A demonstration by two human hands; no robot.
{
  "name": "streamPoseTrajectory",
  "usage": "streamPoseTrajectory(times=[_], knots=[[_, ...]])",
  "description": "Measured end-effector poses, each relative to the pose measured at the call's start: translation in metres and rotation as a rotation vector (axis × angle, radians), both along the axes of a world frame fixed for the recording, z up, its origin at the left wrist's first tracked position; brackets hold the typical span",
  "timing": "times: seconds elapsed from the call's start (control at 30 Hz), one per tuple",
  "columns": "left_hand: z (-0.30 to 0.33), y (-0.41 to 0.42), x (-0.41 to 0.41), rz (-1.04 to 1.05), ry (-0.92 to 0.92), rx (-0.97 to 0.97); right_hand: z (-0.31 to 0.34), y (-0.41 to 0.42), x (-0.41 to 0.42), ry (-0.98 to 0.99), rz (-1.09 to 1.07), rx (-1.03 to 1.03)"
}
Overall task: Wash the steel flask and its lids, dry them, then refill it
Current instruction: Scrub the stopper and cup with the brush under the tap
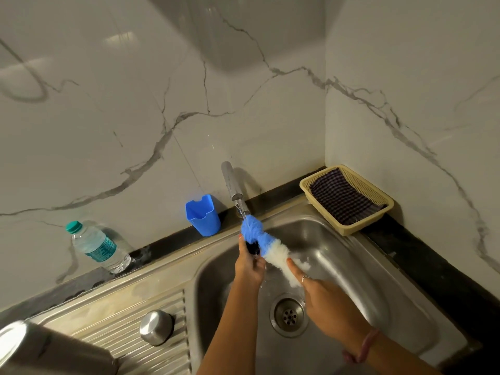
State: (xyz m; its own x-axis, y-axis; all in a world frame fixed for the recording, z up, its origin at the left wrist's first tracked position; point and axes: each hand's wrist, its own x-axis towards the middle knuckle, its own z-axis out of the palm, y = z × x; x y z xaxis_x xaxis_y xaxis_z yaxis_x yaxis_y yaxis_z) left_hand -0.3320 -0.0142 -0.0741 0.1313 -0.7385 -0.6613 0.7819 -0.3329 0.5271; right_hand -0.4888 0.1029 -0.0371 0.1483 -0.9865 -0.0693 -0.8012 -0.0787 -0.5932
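Stainless steel fills the lower view: the sink (378, 266) with its ribbed draining board, and at the bottom-left corner, blurred and cut off by the frame, the big steel flask (54, 350) lying on that board. Behind the basin, a beige plastic basket (362, 226) sits on the black counter in the corner with a dark checked cloth (341, 198) folded inside it — likely the drying cloth. On the left of the counter stands a plastic water bottle (97, 247) with a teal cap; a blue plastic cup (203, 215) stands just beside the tap (232, 185), which is running.

Over the basin, a blue-and-white bottle brush (270, 247) is held under the stream. The right hand (324, 296) grips the brush at its white end, index finger laid along the bristles. The left hand (249, 263) is curled round a small dark object, probably the inner lid (253, 246), which the brush's blue end touches. The steel cup lid (156, 327) rests upside down on the draining board, near the flask.

The step looks like washing — the small lid under the brush. Next it needs rinsing and setting down, then the same for the flask, before any drying or refilling.
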Motion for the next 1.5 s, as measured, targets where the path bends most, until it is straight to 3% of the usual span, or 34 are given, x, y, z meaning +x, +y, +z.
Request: streamPoseTrajectory(times=[1.0, 1.27, 1.5], knots=[[0.001, -0.005, -0.002, 0.012, 0.12, -0.116, -0.016, -0.013, -0.006, -0.165, 0.0, -0.024], [-0.009, -0.001, -0.001, 0.02, 0.052, -0.056, -0.022, -0.01, 0.003, -0.201, -0.045, 0.016], [-0.005, 0.003, 0.013, 0.082, 0.125, -0.014, -0.012, 0.005, 0.02, -0.243, -0.064, 0.048]])
